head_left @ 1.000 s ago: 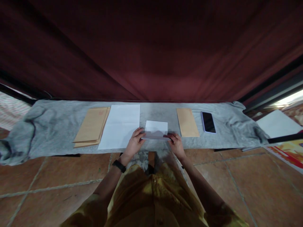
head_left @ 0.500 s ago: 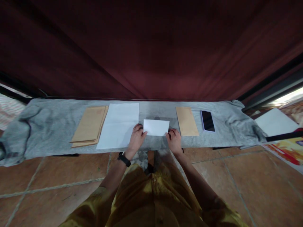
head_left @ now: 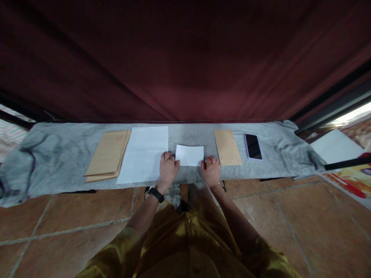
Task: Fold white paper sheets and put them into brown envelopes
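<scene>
Grey cloth lies under two bare hands, and both hands are partly curled. The left hand has its fingers bent, and its thumb is at the near left corner of a small white paper. The right hand is bent in much the same way, with its thumb by the near right corner. I cannot tell if either hand is pinching the paper or just touching it. The small paper looks flat and plain, wider than it is tall, with straight sides. It lies between the two hands, and most of it is a bit past the thumbs, on the side away from the person. The left hand also covers the near right corner of a big white sheet. Past that sheet, on the left, is a little pile of brown envelopes. One more brown envelope is just beside the right hand, and a phone with a dark screen lies farther right. A black watch is on the left wrist.
</scene>
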Demonstrator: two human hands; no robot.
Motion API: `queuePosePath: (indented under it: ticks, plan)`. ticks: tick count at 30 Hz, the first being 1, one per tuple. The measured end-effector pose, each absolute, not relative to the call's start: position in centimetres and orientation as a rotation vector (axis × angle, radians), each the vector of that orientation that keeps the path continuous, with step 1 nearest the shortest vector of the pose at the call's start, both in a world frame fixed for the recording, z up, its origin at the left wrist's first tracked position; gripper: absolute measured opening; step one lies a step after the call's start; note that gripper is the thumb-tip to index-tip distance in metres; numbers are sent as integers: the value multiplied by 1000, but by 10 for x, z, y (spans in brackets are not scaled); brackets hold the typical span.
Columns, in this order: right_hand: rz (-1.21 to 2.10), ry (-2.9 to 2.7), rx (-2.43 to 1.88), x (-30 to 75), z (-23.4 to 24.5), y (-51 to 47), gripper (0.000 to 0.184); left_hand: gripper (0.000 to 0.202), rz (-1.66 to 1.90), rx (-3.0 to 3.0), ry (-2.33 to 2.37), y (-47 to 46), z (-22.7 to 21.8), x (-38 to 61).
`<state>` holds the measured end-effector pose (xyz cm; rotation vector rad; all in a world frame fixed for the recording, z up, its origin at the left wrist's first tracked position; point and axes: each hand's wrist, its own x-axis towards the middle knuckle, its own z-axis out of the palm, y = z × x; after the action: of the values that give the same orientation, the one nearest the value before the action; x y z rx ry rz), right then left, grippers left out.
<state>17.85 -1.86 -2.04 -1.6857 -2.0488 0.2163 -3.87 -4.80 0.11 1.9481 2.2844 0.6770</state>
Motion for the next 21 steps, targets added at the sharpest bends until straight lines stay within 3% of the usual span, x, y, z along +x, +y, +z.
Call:
queuePosePath:
  ticks: [8, 16, 21]
  plan:
    - [173, -2040, -1712, 176, -20, -19, 17, 17, 606, 1914, 2351, -48, 5, -34]
    - [94, -2124, -1673, 177, -18, -22, 45, 16, 601, 1884, 2365, -48, 5, -33]
    - [155, -2204, -1587, 178, -22, -19, 44, 15, 606, 1877, 2368, -49, 5, -33]
